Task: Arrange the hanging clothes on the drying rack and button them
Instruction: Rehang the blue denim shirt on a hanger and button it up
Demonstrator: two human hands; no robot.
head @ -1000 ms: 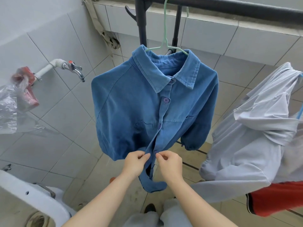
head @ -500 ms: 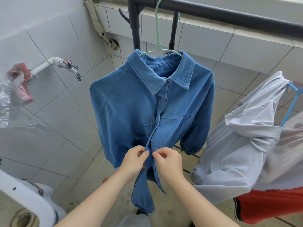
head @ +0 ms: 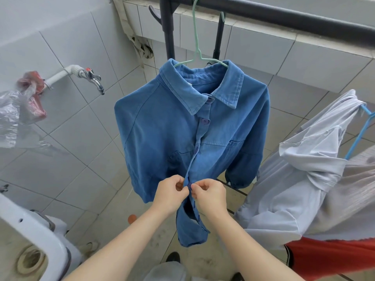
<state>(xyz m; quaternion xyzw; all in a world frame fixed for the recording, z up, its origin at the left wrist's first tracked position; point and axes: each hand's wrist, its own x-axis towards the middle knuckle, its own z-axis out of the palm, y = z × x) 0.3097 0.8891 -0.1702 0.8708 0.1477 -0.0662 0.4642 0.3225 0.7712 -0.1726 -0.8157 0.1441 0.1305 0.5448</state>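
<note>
Hanging on one pale green hanger from the top rail of the black drying rack, the blue shirt faces the camera with its collar up and its hem low in the centre of the view. Four buttons show along the front placket. The upper three sit at the collar, below the collar and at chest level, and the front lies closed along them. The fourth button sits between the two hands.

The left hand pinches the placket edge on its side of that button with thumb and forefinger, the other fingers curled in. The right hand pinches the opposite edge in the same manner, and the fingertips of both hands nearly meet at the button. Below the hands the two front edges gape apart. Two chest pocket openings are visible, one on each front panel.

To the right hang two more garments: one pale grey garment on one blue hanger, and under it one red garment. To the left, one tap projects from the tiled wall, with one clear plastic bag hung on its pipe. One white basin occupies the lower left corner.
</note>
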